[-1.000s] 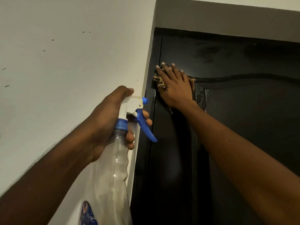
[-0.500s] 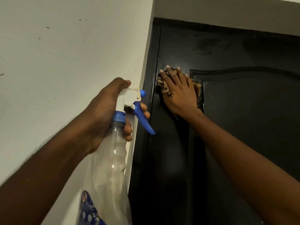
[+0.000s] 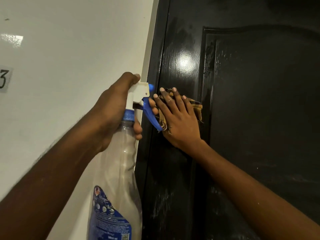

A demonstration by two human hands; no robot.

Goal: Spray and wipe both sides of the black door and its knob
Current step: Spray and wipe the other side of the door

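The glossy black door [image 3: 251,110] fills the right side of the head view, with wet streaks on its left stile. My right hand [image 3: 178,118] lies flat with straight fingers, pressing a brown checked cloth [image 3: 196,106] against the stile beside the raised panel. My left hand [image 3: 112,108] grips the neck of a clear spray bottle [image 3: 121,170] with a white head and blue trigger; fingers curl round the trigger, nozzle towards the door. The knob is out of view.
A white wall [image 3: 69,58] stands on the left, meeting the black door frame [image 3: 152,84]. A grey label with the numeral 3 [image 3: 4,80] is stuck on the wall at the far left.
My right hand has slid the cloth down the door's left stile, from near the top corner to beside the spray bottle. The view has dropped with it. The left hand keeps its hold.
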